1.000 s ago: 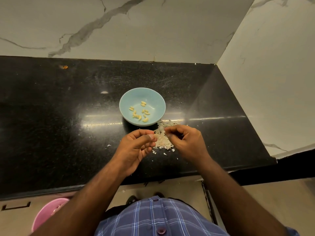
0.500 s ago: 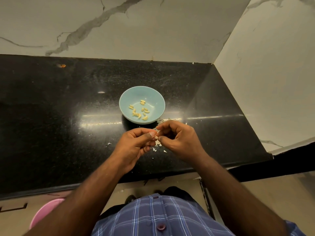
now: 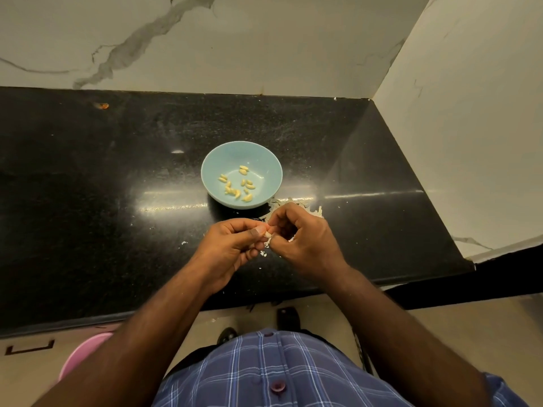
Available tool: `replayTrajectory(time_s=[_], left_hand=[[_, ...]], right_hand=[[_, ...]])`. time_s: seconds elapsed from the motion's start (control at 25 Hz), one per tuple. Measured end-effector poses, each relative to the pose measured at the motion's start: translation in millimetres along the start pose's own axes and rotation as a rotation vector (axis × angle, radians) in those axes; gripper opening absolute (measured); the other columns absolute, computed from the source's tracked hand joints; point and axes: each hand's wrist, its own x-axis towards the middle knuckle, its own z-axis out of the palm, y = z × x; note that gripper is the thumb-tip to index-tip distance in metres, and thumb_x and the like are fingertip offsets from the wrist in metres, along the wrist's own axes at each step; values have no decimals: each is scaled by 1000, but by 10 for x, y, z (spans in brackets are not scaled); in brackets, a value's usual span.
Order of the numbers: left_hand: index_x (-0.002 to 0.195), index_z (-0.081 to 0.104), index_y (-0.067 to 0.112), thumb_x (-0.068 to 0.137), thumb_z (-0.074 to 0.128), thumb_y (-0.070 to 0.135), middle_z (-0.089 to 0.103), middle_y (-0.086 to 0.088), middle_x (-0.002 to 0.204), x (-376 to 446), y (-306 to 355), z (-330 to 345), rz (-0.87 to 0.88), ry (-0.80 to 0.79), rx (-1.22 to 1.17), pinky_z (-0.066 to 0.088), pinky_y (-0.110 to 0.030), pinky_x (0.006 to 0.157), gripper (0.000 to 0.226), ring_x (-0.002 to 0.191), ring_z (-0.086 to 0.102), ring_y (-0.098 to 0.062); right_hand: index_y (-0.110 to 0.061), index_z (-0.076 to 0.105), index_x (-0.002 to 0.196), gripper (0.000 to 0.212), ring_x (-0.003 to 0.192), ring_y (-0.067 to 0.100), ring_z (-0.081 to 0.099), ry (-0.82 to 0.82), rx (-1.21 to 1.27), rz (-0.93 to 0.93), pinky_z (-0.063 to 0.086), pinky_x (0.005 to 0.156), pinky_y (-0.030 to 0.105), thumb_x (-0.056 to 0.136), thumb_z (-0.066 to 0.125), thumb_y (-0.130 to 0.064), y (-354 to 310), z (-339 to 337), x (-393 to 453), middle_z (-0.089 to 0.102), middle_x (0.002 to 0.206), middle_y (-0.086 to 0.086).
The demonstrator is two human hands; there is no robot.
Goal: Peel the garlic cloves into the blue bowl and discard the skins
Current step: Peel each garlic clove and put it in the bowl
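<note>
Several peeled cloves [image 3: 236,183] lie in the blue bowl [image 3: 266,160] while both hands' fingers [image 3: 258,230] pinch another garlic clove [image 3: 268,234], skins [image 3: 293,205] not yet discarded.

Pretty dim, warm yellowish light; a glare streak runs 9 to 3 o'clock across the black countertop [image 3: 88,218], plus a small bright spot at 11; wide-angle bending at the edges; bottom foreground goes soft; slightly grainy overall.
</note>
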Motion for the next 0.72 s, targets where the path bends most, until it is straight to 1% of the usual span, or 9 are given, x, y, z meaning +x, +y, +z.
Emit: replayTrajectory(time_s=[0.16, 0.28, 0.36, 0.44, 0.56, 0.64, 0.72], left_hand=[[100, 74, 0, 96, 62, 4, 70, -7, 75, 22, -5, 15, -19, -5, -10, 51, -18, 60, 13, 67, 62, -10], [99, 73, 1, 96, 60, 0, 69, -8, 75, 41, -12, 26, -40, -5, -31, 50, -19, 61, 14, 66, 62, -10], [100, 73, 2, 96, 60, 0, 69, -7, 74, 46, -6, 24, -54, -6, -46, 50, -20, 61, 14, 66, 62, -10], [102, 72, 2, 96, 60, 0, 69, -7, 75, 53, 13, 15, -64, -6, -66, 49, -19, 60, 14, 65, 62, -11], [100, 72, 8, 95, 62, 1, 69, -8, 77, 72, 38, -16, -56, -2, -107, 50, -18, 57, 13, 65, 61, -11], [97, 72, 11, 95, 62, 3, 68, -7, 77, 85, 39, -36, -44, -5, -103, 50, -17, 56, 13, 64, 61, -11], [97, 73, 9, 97, 60, 5, 68, -7, 76, 89, 31, -60, -32, -10, -87, 50, -17, 57, 14, 65, 61, -11]], right_hand=[[-18, 62, 93, 22, 70, 14, 59, 1, -15, -41, 54, 62, 38, 80, 74, -4, 37, 2, 23, 62, 78, -7], [-19, 62, 95, 23, 71, 15, 59, -19, -18, -49, 55, 63, 38, 81, 74, -4, 43, 11, 50, 62, 79, -5], [-19, 63, 98, 24, 72, 14, 61, -39, 10, -31, 56, 64, 35, 83, 72, -4, 55, -3, 69, 64, 80, -5], [-20, 66, 102, 23, 76, 14, 65, -70, 83, 28, 58, 69, 34, 85, 70, -5, 72, -41, 92, 68, 82, -5], [-24, 68, 104, 23, 81, 21, 70, -117, 203, 119, 60, 76, 45, 88, 73, -9, 75, -71, 133, 71, 87, -1], [-21, 68, 105, 22, 83, 30, 70, -121, 273, 159, 60, 77, 52, 88, 76, -9, 59, -68, 153, 72, 89, 5], [-17, 68, 106, 22, 83, 36, 69, -122, 341, 192, 59, 76, 53, 88, 76, -7, 52, -60, 170, 72, 89, 10]])
